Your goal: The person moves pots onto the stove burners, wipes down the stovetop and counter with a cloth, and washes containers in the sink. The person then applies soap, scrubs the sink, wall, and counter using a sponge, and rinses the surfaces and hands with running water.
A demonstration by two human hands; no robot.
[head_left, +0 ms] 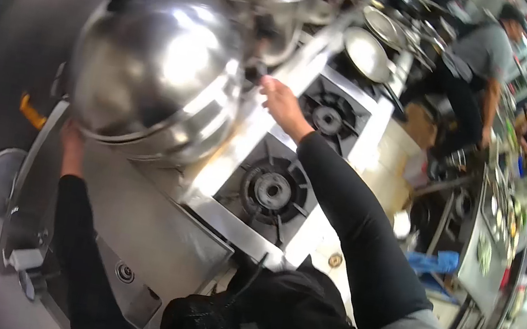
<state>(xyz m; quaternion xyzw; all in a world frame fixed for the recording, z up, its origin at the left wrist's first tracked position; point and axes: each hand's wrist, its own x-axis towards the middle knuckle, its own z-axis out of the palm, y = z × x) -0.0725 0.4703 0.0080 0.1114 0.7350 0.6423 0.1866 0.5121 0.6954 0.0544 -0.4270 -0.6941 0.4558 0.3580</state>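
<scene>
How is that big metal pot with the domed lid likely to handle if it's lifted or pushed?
The metal pot looks rigid and probably heavy, given its bulk; its contents are hidden. Its smooth, shiny wall may feel slippery. The domed lid seems a separate piece above the rim line, so it could slide if tilted.

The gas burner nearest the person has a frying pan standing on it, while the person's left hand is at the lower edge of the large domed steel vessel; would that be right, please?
Not quite: the head view shows the gas burner nearest the person bare. The person's left hand is indeed at the lower edge of the large domed steel vessel.
</scene>
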